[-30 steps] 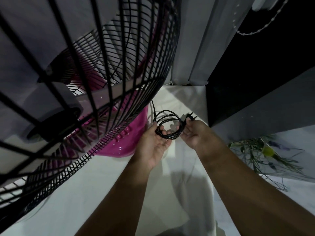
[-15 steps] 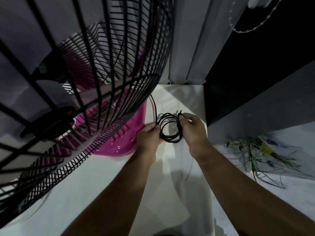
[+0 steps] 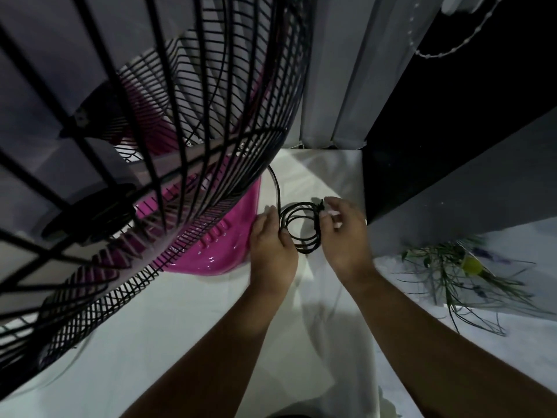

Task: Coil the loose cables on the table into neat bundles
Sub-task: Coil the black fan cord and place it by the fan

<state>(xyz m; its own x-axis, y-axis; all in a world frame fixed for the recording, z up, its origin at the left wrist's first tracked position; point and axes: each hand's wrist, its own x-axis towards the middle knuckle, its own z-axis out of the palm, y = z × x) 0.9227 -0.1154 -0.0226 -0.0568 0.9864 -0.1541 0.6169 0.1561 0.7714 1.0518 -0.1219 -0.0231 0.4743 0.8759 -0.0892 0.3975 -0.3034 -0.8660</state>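
Now, nearest the camera, both forearms reach forward over the white table point(image 3: 180, 342), wrists close together, palms turned toward each other.

Change over the last second: the black coil point(image 3: 305, 247) was a wide, slack figure stretched between the hands. It now stands as a smaller, rounder stack of loops. The cable end point(image 3: 321, 206), which earlier stuck out to the right past the knuckles, now lies against the coil's right side. It seems to cross the loops there; whether it wraps fully round them cannot be told.

Left hand point(image 3: 272, 248): back of hand up, fingers curled round the left side of the loops, gripping them together.

Right hand point(image 3: 346, 239): thumb and forefinger pinch the cable end at the coil's upper right. The remaining fingers are loosely bent and slightly apart, off the cable.

Position: the coil is held between the two hands, just above the table and beside the fan base point(image 3: 223, 248).

Beyond the hands, a free strand point(image 3: 278, 191) rises from the coil's left side and disappears behind the pink base, under the fan guard point(image 3: 187, 164).

Judgement: looping is nearly complete and the step in hand is securing the bundle. The strand toward the fan is not gathered, so the bundle stays tethered.
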